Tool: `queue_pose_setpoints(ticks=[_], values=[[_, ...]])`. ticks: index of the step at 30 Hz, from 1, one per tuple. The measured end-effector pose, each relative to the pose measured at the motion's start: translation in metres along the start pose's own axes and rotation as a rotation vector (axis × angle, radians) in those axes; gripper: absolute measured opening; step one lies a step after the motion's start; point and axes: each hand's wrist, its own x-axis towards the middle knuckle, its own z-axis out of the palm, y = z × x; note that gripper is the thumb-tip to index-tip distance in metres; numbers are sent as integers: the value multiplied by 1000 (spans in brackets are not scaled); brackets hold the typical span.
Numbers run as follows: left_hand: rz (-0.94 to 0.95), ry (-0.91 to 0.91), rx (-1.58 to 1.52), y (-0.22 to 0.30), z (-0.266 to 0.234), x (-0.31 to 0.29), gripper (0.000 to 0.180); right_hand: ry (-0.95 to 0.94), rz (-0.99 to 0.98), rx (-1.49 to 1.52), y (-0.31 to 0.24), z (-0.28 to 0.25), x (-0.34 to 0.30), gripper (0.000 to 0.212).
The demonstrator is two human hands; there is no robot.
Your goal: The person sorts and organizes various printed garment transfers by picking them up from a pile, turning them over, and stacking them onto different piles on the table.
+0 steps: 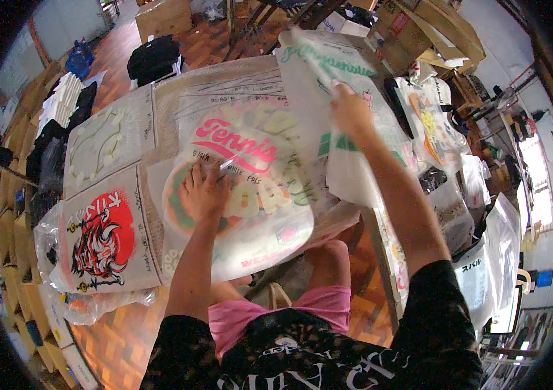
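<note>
The left hand [203,192] lies flat, grip released, on a round printed film sheet [244,195] on the table [224,84]. Farther right, the right hand [349,110] has its grip clenched on a lifted translucent sheet [328,71].

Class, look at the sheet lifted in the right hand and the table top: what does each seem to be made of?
The sheet in the right hand looks like thin, translucent plastic film: it sags and light shows through. The table top seems to be brown cardboard or board, matte, with handwriting on it.
</note>
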Motion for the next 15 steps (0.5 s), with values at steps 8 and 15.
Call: queue_pose_setpoints(ticks=[8,15], values=[[-15,-1,-25,-3,-7,0,46,-87,40,-295,-78,39,-54,66],[11,24,-79,-6,-7,-4,44,-66,-27,-465,-66,57,-59,76]])
